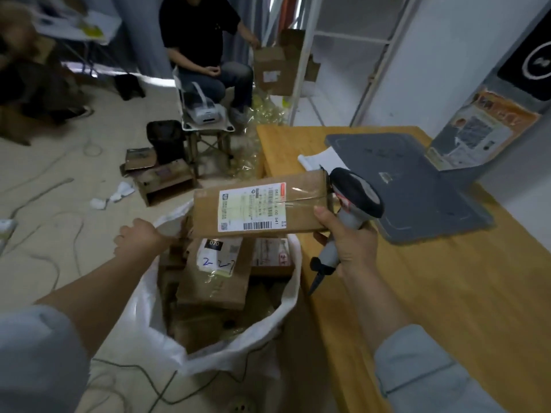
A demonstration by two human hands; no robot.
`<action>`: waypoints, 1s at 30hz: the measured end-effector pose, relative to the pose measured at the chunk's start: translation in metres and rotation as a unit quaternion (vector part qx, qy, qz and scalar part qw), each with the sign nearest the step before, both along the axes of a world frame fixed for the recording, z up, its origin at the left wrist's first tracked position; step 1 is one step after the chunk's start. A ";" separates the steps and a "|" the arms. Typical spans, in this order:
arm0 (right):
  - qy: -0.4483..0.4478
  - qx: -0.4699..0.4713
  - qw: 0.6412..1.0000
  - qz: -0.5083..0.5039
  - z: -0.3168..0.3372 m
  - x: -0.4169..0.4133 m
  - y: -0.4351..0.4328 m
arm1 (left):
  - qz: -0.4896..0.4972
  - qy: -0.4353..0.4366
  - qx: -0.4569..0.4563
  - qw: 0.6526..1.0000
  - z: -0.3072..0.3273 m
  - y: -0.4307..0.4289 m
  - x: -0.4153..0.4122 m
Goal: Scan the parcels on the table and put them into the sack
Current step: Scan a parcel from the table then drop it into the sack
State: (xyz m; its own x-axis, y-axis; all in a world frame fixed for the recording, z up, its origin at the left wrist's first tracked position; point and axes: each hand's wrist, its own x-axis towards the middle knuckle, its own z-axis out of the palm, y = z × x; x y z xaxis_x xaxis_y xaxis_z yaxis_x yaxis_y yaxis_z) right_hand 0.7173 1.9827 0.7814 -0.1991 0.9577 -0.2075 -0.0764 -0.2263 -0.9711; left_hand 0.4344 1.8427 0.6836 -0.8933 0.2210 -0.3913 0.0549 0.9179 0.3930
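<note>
My right hand (347, 242) grips the handle of a black and grey barcode scanner (356, 199) and, with the same fingers, pinches the right end of a brown cardboard parcel (301, 210) that carries a white shipping label. The parcel hangs level above the mouth of the white sack (208, 350). My left hand (140, 238) grips the sack's far left rim and holds it up. Inside the sack lie several brown parcels (214, 284), the top one with "2-27" written in blue.
A wooden table (432, 308) stands to the right, bearing a grey monitor base (417, 186) and a white paper. Behind, a person in black sits on a folding chair by a label printer (205, 113). Boxes, cables and scraps litter the floor at left.
</note>
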 end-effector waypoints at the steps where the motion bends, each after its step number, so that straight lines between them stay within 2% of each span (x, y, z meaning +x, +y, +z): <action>1: -0.005 0.015 1.000 0.016 0.000 -0.012 -0.001 | -0.002 -0.025 0.002 1.000 -0.005 -0.006 -0.007; 5: -0.041 0.085 0.991 0.096 0.004 -0.054 -0.011 | -0.018 -0.067 0.015 0.997 -0.020 -0.030 -0.031; 11: -0.123 0.180 0.951 0.218 0.003 -0.110 -0.032 | 0.122 -0.118 0.094 0.981 -0.030 -0.047 -0.054; 14: -0.177 0.229 0.927 0.239 0.004 -0.126 -0.038 | 0.145 -0.179 0.181 0.956 -0.024 -0.059 -0.064; 18: -0.263 0.326 0.856 0.303 0.002 -0.155 -0.053 | 0.215 -0.200 0.229 0.928 -0.021 -0.081 -0.074; 21: -0.266 0.345 0.825 0.360 -0.013 -0.175 -0.071 | 0.243 -0.248 0.283 0.894 -0.020 -0.085 -0.074; 25: -0.286 0.384 0.792 0.379 -0.044 -0.190 -0.092 | 0.216 -0.229 0.271 0.909 -0.021 -0.084 -0.069; 30: -0.328 0.486 0.697 0.413 -0.084 -0.195 -0.117 | 0.224 -0.217 0.284 0.907 -0.026 -0.095 -0.079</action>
